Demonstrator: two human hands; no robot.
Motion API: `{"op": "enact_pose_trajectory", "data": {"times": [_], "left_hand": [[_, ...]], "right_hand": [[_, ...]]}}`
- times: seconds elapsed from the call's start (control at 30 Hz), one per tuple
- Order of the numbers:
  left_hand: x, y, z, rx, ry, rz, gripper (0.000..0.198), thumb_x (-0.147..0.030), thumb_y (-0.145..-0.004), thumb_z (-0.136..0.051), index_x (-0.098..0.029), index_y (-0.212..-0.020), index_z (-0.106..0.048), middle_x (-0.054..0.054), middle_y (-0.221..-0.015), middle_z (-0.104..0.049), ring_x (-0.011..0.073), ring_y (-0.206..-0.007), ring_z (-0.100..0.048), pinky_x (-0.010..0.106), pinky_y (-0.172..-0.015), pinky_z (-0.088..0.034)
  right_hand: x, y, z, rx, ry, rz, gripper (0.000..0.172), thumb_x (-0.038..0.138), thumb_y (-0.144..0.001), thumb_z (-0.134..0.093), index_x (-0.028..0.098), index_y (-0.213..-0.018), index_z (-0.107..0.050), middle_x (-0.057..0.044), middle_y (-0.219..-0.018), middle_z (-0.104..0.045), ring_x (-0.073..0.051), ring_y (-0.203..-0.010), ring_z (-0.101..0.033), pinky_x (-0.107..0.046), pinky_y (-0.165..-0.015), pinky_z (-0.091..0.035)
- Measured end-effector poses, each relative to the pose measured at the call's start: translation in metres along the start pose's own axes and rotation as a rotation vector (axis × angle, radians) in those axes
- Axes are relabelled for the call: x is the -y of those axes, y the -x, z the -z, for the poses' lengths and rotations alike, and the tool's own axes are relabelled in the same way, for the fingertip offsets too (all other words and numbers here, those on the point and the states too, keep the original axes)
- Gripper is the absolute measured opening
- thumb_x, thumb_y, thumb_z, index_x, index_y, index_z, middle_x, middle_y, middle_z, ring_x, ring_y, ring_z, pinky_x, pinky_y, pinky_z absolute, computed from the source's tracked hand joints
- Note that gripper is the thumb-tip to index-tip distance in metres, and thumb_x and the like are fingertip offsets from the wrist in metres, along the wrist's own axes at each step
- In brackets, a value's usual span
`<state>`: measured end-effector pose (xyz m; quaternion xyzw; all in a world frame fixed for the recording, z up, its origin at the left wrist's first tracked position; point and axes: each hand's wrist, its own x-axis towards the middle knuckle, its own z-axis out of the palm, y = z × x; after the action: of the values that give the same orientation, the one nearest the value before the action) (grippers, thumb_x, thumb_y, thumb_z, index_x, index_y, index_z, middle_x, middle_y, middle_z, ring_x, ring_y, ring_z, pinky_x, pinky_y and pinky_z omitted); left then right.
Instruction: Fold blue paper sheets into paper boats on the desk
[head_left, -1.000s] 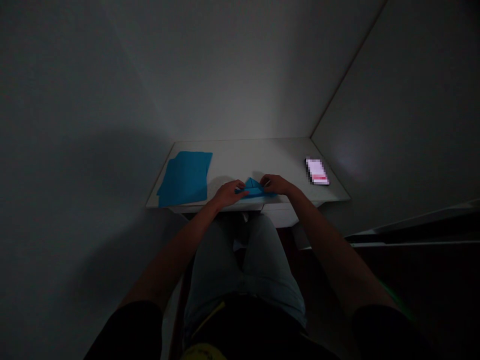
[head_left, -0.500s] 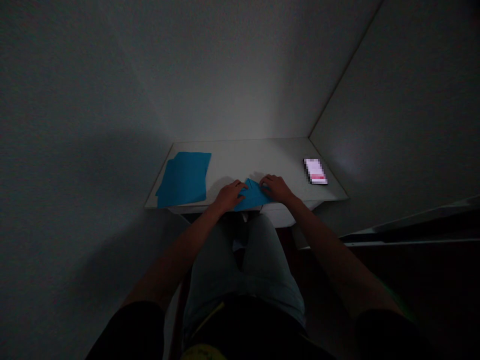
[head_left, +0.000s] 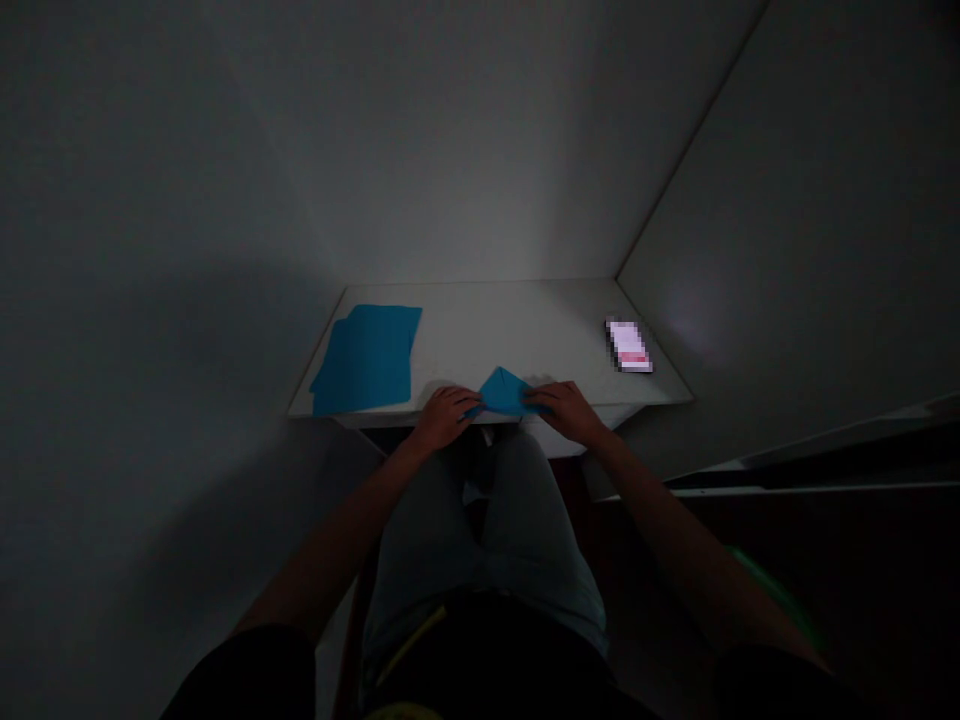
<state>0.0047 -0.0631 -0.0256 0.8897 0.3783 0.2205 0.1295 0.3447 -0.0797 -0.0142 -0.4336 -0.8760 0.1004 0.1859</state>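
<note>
A folded sheet of blue paper (head_left: 502,390) lies at the front edge of the white table, its pointed top facing away from me and a short crease running down from the tip. My left hand (head_left: 447,412) grips the paper's lower left corner, fingers closed on it. On the opposite side my right hand (head_left: 564,408) pinches the lower right corner. Between the hands, the paper's near edge looks bent upward. My fingertips partly cover both corners.
Several overlapping blue sheets (head_left: 367,358) lie at the table's left end. A phone (head_left: 630,346) with a lit, blurred screen rests near the right end. Behind the white tabletop (head_left: 480,310) stands a wall, and a panel (head_left: 787,250) rises on the right.
Both hands have moved nearer to me and slightly apart, from lying over the paper to holding its lower corners. The paper's near edge has come up, and more of its face shows.
</note>
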Motion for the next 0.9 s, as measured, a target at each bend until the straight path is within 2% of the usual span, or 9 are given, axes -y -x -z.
{"op": "enact_pose_trajectory", "data": {"times": [0.1,0.23,0.33,0.47,0.57,0.63,0.7,0.77,0.9], "left_hand": [[-0.003,-0.016,0.009,-0.14,0.182,0.183,0.022,-0.038,-0.101,-0.064,-0.022,-0.108,-0.078,0.008,-0.107,-0.08,0.0247,-0.104,-0.072,0.042,-0.1,-0.053],[0.002,-0.043,0.027,-0.297,0.505,0.344,0.031,-0.049,-0.099,-0.063,-0.019,-0.101,-0.072,0.004,-0.094,-0.075,0.0197,-0.087,-0.068,0.032,-0.08,-0.055],[0.008,-0.058,0.033,-0.33,0.56,0.371,0.029,-0.046,-0.098,-0.063,-0.019,-0.106,-0.068,0.002,-0.095,-0.073,0.0174,-0.085,-0.066,0.029,-0.077,-0.053],[0.012,-0.063,0.022,-0.255,0.298,0.475,0.031,-0.036,-0.096,-0.068,-0.022,-0.122,-0.064,0.002,-0.091,-0.071,0.0194,-0.083,-0.066,0.031,-0.079,-0.052],[0.011,-0.056,0.009,-0.247,0.079,0.488,0.05,-0.03,-0.091,-0.074,-0.019,-0.137,-0.059,0.01,-0.112,-0.071,0.0269,-0.105,-0.068,0.039,-0.093,-0.053],[0.01,-0.049,0.003,-0.288,-0.038,0.439,0.053,-0.029,-0.089,-0.076,-0.017,-0.138,-0.061,0.017,-0.133,-0.066,0.0326,-0.125,-0.062,0.046,-0.106,-0.05],[0.01,-0.042,0.001,-0.275,-0.099,0.357,0.041,-0.031,-0.094,-0.072,-0.019,-0.133,-0.067,0.017,-0.141,-0.064,0.034,-0.135,-0.057,0.05,-0.114,-0.045],[0.011,-0.033,0.001,-0.18,-0.087,0.264,0.027,-0.03,-0.101,-0.062,-0.023,-0.125,-0.073,0.012,-0.136,-0.07,0.0305,-0.134,-0.06,0.05,-0.116,-0.044],[0.016,-0.015,0.007,0.006,0.005,0.092,0.034,-0.035,-0.106,-0.055,-0.025,-0.134,-0.071,0.008,-0.142,-0.071,0.0243,-0.138,-0.061,0.047,-0.122,-0.042]], "right_hand": [[0.005,-0.011,0.016,-0.125,-0.172,-0.115,0.026,0.034,-0.104,-0.058,0.028,-0.122,-0.076,-0.007,-0.115,-0.081,-0.028,-0.105,-0.074,-0.048,-0.1,-0.051],[0.009,-0.033,0.038,-0.391,-0.38,-0.25,0.038,0.049,-0.099,-0.065,0.026,-0.13,-0.069,-0.008,-0.125,-0.075,-0.028,-0.108,-0.069,-0.04,-0.088,-0.057],[0.003,-0.052,0.038,-0.454,-0.395,-0.297,0.038,0.049,-0.098,-0.065,0.027,-0.129,-0.067,-0.007,-0.121,-0.074,-0.027,-0.105,-0.068,-0.039,-0.087,-0.057],[-0.01,-0.069,0.015,-0.356,-0.244,-0.343,0.041,0.037,-0.096,-0.064,0.025,-0.135,-0.064,-0.009,-0.117,-0.074,-0.028,-0.101,-0.068,-0.044,-0.089,-0.056],[-0.014,-0.067,-0.005,-0.292,-0.016,-0.299,0.042,0.029,-0.094,-0.065,0.025,-0.135,-0.068,-0.014,-0.134,-0.07,-0.035,-0.118,-0.062,-0.051,-0.098,-0.051],[-0.012,-0.058,-0.013,-0.252,0.093,-0.24,0.036,0.027,-0.096,-0.063,0.026,-0.13,-0.072,-0.014,-0.144,-0.066,-0.037,-0.127,-0.058,-0.053,-0.099,-0.049],[-0.01,-0.046,-0.015,-0.179,0.141,-0.147,0.03,0.027,-0.101,-0.059,0.027,-0.126,-0.074,-0.012,-0.149,-0.064,-0.035,-0.132,-0.057,-0.052,-0.101,-0.048],[-0.008,-0.032,-0.014,-0.102,0.148,-0.066,0.032,0.029,-0.105,-0.053,0.03,-0.13,-0.073,-0.01,-0.15,-0.065,-0.032,-0.136,-0.058,-0.051,-0.104,-0.046],[-0.011,-0.007,-0.006,-0.024,0.104,-0.012,0.042,0.038,-0.109,-0.052,0.032,-0.149,-0.061,-0.009,-0.155,-0.062,-0.029,-0.14,-0.059,-0.051,-0.107,-0.043]]}}
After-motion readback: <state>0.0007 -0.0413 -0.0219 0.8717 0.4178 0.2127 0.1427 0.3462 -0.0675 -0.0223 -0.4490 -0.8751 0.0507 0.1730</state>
